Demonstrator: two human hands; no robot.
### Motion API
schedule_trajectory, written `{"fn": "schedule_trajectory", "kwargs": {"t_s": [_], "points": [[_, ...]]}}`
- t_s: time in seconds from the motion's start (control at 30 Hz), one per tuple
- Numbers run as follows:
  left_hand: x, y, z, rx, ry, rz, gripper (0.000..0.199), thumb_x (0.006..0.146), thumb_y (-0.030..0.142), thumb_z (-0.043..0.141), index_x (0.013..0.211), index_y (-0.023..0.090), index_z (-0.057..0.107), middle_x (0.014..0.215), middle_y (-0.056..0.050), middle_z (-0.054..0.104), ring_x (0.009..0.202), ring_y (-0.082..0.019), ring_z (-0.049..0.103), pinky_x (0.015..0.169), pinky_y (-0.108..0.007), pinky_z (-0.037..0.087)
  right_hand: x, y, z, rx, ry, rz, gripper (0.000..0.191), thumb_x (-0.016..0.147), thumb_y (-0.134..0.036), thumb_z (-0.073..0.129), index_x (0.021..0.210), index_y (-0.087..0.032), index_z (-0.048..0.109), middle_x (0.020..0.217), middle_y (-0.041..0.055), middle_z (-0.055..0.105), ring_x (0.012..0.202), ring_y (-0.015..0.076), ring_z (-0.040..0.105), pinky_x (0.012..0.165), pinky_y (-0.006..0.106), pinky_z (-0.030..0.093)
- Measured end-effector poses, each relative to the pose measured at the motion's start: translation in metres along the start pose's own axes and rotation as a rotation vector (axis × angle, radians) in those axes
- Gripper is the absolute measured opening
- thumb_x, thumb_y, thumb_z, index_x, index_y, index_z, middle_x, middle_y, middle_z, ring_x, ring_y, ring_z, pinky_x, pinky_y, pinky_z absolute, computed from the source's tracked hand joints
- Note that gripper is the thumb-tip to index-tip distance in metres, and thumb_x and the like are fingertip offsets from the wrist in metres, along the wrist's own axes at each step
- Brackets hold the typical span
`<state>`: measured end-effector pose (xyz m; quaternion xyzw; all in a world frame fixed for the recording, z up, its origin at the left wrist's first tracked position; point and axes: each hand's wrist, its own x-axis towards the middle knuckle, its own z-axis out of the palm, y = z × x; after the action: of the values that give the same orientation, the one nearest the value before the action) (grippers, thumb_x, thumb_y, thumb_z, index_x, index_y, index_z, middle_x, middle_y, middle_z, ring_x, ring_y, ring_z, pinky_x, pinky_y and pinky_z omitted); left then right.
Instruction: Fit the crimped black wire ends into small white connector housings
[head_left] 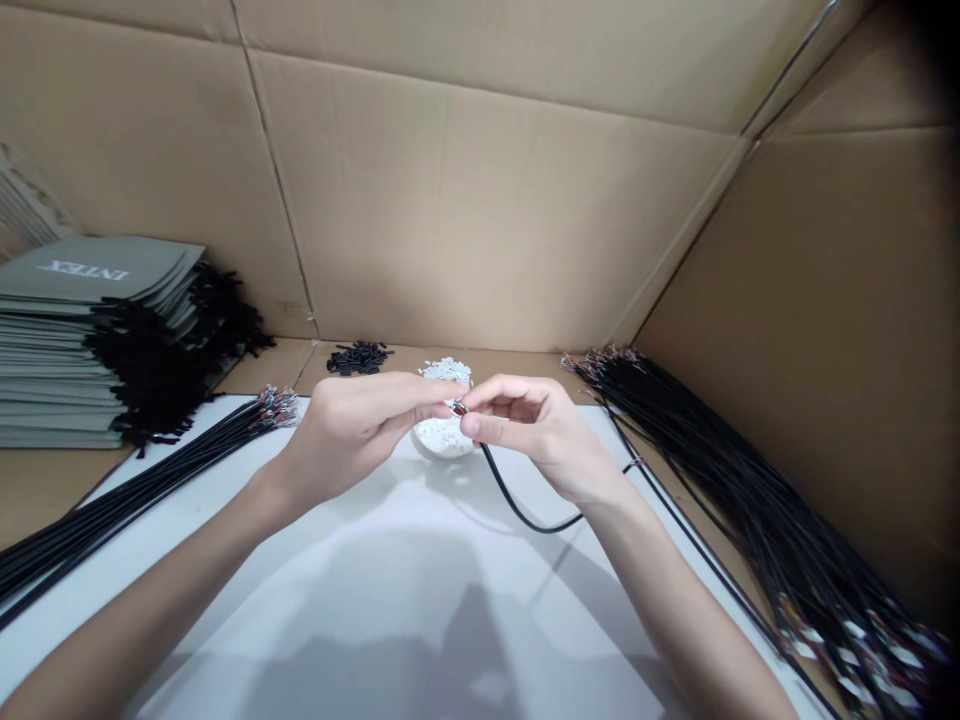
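Observation:
Between my two hands is the end of a black cable [517,508], where thin coloured wires [459,408] come out of the sheath. My right hand [536,425] pinches the cable near this end, and the cable loops below it and passes behind the wrist. My left hand [367,425] pinches at the wire tips with thumb and forefinger; whether a small part sits there is hidden by the fingers. Just behind and below the fingertips stands a white bowl [444,440] of small white pieces. A heap of small white pieces [446,370] lies behind it.
A pile of short black pieces [358,358] lies at the back. Black cables with bared wire ends form a bundle [172,465] at left and a larger bundle [720,490] at right. Stacked grey INTEX sheets [60,350] stand far left. Cardboard walls [480,200] enclose the white table [360,620].

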<state>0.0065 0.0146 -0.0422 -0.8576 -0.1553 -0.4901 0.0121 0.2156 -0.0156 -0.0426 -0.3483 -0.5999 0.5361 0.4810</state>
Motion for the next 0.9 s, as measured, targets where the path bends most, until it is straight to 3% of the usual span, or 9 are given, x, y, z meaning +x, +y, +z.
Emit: {"fn": "schedule_trajectory", "kwargs": {"t_s": [0.1,0.27,0.4,0.53,0.67,0.9], "points": [[-0.001,-0.001,0.005,0.159,0.070,0.059,0.014,0.094,0.012,0.063,0.105,0.020,0.068,0.100,-0.001,0.080,0.083,-0.012,0.076,0.073,-0.017,0.060,0.000,0.002,0.000,0.027,0.042,-0.017,0.013,0.075,-0.024,0.084,0.085,-0.020,0.077,0.076,0.0002,0.069,0.067,0.0114,0.060,0.064,0.025,0.049],[0.003,-0.003,0.006,0.435,0.110,0.336,0.011,0.089,0.005,0.066,0.096,0.013,0.068,0.111,-0.013,0.077,0.092,-0.018,0.076,0.075,-0.023,0.061,-0.001,0.003,0.003,0.054,0.088,-0.065,0.011,0.076,-0.023,0.084,0.085,-0.021,0.077,0.076,-0.0001,0.071,0.066,0.0106,0.061,0.063,0.024,0.051],[0.002,-0.006,0.009,0.538,0.174,0.518,0.016,0.084,0.004,0.071,0.096,0.013,0.069,0.105,-0.009,0.078,0.091,-0.019,0.075,0.077,-0.027,0.063,-0.001,0.004,0.006,0.055,0.114,-0.098,0.009,0.075,-0.021,0.084,0.082,-0.021,0.078,0.077,0.0000,0.073,0.068,0.0105,0.063,0.064,0.023,0.052],[-0.005,-0.006,0.021,0.386,0.263,0.334,0.020,0.086,0.005,0.070,0.103,0.016,0.068,0.109,-0.008,0.076,0.097,-0.018,0.073,0.085,-0.027,0.062,-0.001,0.005,0.007,0.071,0.137,-0.106,0.010,0.074,-0.022,0.085,0.082,-0.021,0.079,0.079,0.0008,0.075,0.070,0.0118,0.064,0.064,0.024,0.053],[-0.010,-0.004,0.031,0.215,0.281,0.148,0.023,0.086,0.003,0.069,0.103,0.018,0.068,0.108,-0.008,0.074,0.099,-0.019,0.071,0.088,-0.029,0.060,-0.001,0.007,0.008,0.097,0.148,-0.099,0.011,0.073,-0.023,0.085,0.082,-0.022,0.079,0.079,0.0004,0.074,0.069,0.0119,0.063,0.065,0.025,0.053],[-0.010,-0.004,0.032,0.190,0.335,0.146,0.027,0.084,0.000,0.068,0.099,0.023,0.070,0.103,-0.003,0.074,0.095,-0.018,0.070,0.085,-0.032,0.060,-0.001,0.008,0.007,0.084,0.096,-0.065,0.011,0.073,-0.025,0.086,0.081,-0.021,0.078,0.076,0.0004,0.071,0.067,0.0117,0.059,0.063,0.026,0.049]]}}
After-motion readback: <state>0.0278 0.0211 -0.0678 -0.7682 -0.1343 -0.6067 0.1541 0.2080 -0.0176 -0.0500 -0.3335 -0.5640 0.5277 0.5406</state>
